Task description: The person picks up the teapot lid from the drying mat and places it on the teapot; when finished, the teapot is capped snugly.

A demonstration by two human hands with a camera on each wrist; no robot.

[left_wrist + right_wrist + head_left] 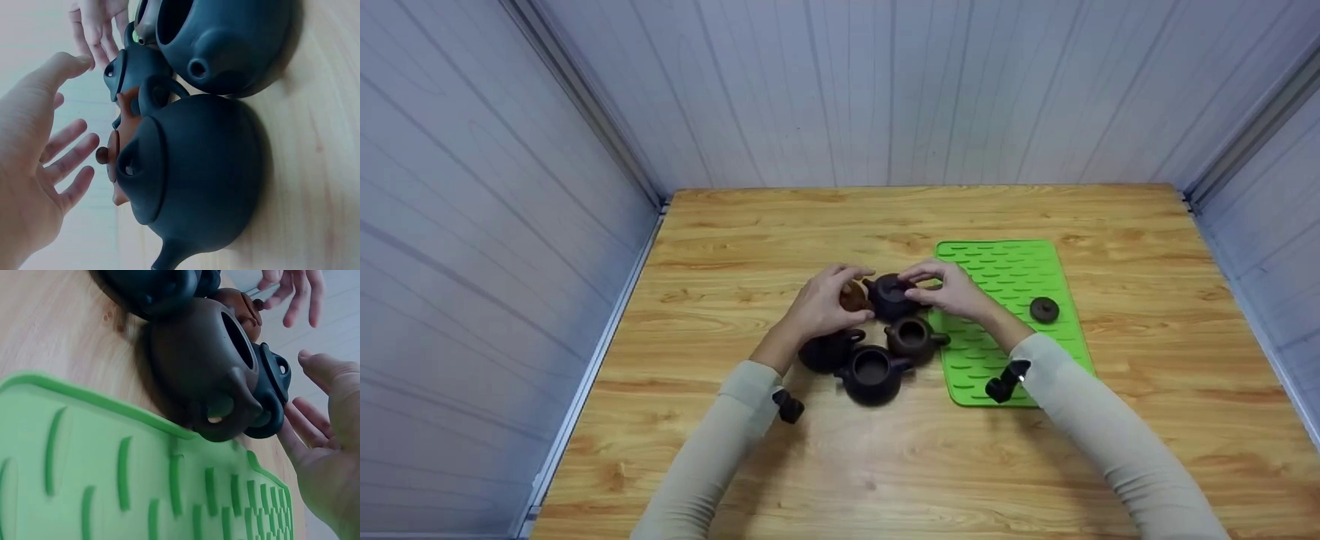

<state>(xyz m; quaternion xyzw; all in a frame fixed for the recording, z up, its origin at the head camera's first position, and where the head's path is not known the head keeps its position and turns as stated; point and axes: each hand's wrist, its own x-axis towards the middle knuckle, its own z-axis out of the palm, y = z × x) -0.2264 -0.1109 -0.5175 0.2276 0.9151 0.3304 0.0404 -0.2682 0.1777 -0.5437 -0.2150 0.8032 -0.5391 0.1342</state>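
My left hand (819, 301) is held with spread fingers over a small reddish-brown lidded teapot (853, 297). In the left wrist view its fingers look apart from that teapot. My right hand (952, 291), thumb and fingers parted, is beside a dark lidded teapot (889, 304) at the back. The right wrist view shows its fingers close to that pot's handle (269, 424); contact is unclear. Nearer the front, a black lidded teapot (208, 169), a black lidless teapot (871, 391) and a dark brown lidless teapot (185, 354) complete the cluster.
A green ridged mat (975, 382) lies to the right of the teapots, under my right forearm. One dark round lid (1044, 310) sits on it. The wooden table (780, 225) is bounded by pale panel walls (855, 90) at the back and sides.
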